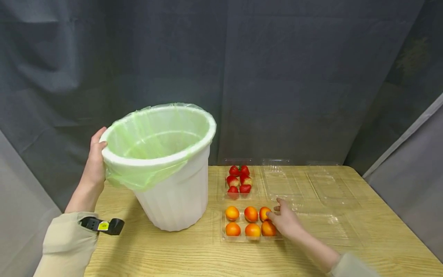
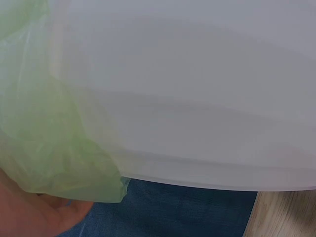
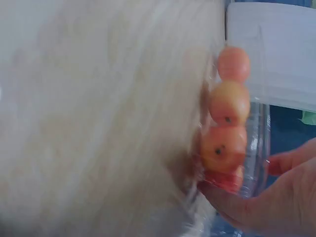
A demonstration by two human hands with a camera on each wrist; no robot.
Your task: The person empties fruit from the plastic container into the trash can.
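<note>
A white plastic bin (image 1: pixel 173 192) lined with a pale green bag (image 1: pixel 138 177) stands tilted on the left of the wooden table (image 1: pixel 363 234). My left hand (image 1: pixel 95 157) grips its rim from the left, thumb over the edge. The left wrist view is filled by the bin wall (image 2: pixel 197 98) and bag (image 2: pixel 44 138), with my palm (image 2: pixel 34 217) below. My right hand (image 1: pixel 282 219) pinches the right end of a clear tray (image 1: pixel 222 236) holding several orange fruits (image 1: pixel 250 214). In the right wrist view the fingers (image 3: pixel 266 197) close round the tray end beside the fruits (image 3: pixel 228 102).
A clear tray of strawberries (image 1: pixel 238 180) lies just behind the orange fruit. Empty clear trays (image 1: pixel 311 184) spread across the table's right half. Dark curtains hang behind and at both sides. A small black camera (image 1: pixel 104 226) sits on my left sleeve.
</note>
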